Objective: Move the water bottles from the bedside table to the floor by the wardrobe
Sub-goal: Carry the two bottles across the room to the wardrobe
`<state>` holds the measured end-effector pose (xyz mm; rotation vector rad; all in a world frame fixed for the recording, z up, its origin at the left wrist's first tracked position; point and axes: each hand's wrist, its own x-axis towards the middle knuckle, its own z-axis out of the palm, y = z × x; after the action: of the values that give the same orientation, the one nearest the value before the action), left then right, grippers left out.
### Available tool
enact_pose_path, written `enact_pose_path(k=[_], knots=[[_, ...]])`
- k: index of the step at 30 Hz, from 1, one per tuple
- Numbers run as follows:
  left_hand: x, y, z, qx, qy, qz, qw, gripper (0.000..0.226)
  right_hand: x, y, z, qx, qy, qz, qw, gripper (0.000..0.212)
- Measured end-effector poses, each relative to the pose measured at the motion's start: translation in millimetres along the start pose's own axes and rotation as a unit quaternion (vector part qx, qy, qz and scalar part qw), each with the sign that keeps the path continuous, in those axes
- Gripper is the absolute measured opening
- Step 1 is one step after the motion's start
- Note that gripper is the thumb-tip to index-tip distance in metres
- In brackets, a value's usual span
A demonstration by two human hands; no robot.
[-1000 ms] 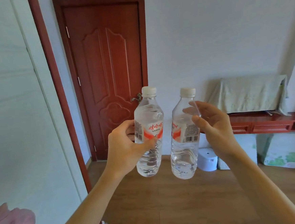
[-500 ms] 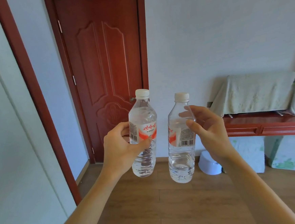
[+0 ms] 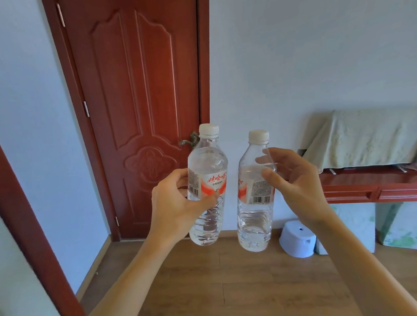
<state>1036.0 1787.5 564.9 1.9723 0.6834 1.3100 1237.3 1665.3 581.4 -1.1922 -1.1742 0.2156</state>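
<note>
Two held aloft: the left water bottle (image 3: 206,163) and the right water bottle (image 3: 253,219), both clear, white-capped and upright, side by side near the middle of the view, close but not touching.
Left water bottle: at 9 o'clock of its twin, cap a little higher; the red characters on its label face the camera.
Right water bottle: at 3 o'clock of the other; its barcode faces the camera.
Left hand (image 3: 176,207): grasping the left water bottle at the label, thumb across the front, fingers curled round the back.
Right hand (image 3: 300,190): grasping the right water bottle from its 3 o'clock side, thumb on the label, fingers showing through the plastic behind the shoulder.
Floor (image 3: 238,292): wood planks at 6 o'clock, well below both bottle bases.
Door (image 3: 134,88): dark red, closed, at 11 o'clock; its brass handle (image 3: 188,140) shows just at 9 o'clock of the left cap.
Red desk (image 3: 379,189): at 3 o'clock against the white wall, carrying something draped in a pale green cloth (image 3: 370,140).
Under the desk: an upturned white tub (image 3: 298,241) at 4 o'clock of the right water bottle, beside floral-patterned packages (image 3: 412,229).
Red frame (image 3: 18,197): slanting along the 9 o'clock edge.
</note>
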Motion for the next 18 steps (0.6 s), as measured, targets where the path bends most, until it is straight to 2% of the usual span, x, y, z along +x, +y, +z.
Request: enact_pose_path(k=[7,18], knots=[[55.3,-42.0,-9.8,-0.015,-0.002,0.006,1.0,0.054,53.1,33.9,36.7,-0.011,0.01,-0.01,1.0,0.04],[127.3,-107.2,-3.8,-0.019,0.014,-0.015,1.0,0.048,144.9,94.3,76.4,-0.013,-0.024,-0.022,0.999,0.03]])
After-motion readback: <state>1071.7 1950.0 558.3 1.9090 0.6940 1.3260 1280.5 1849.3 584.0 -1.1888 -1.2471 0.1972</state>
